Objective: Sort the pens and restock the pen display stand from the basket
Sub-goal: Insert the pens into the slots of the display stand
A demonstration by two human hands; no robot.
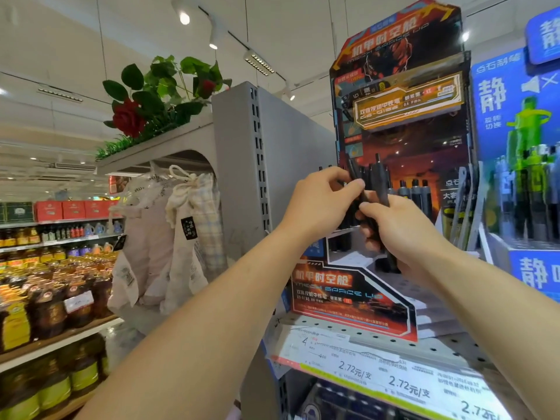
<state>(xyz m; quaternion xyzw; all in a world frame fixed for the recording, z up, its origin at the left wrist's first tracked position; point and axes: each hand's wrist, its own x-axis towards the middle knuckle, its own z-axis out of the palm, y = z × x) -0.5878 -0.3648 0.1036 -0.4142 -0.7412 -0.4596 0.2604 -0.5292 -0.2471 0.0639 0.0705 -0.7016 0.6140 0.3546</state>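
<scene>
A bundle of black pens [380, 189] is gripped by the right hand [400, 231] directly before the pen display stand [403, 122]. One pen [354, 177] from that bundle is pinched by the left hand [318, 204], also before the stand.

Both forearms bare, no sleeves, left hand [318, 204] and right hand [403, 231] ungloved

Both your bare forearms reach up and forward, wrists close together. Your left hand [318, 201] curls its fingers, thumb tip pinching a dark pen. Your right hand [400, 228] sits just beside it, fingers wrapped round a bundle of pens [380, 189].
</scene>
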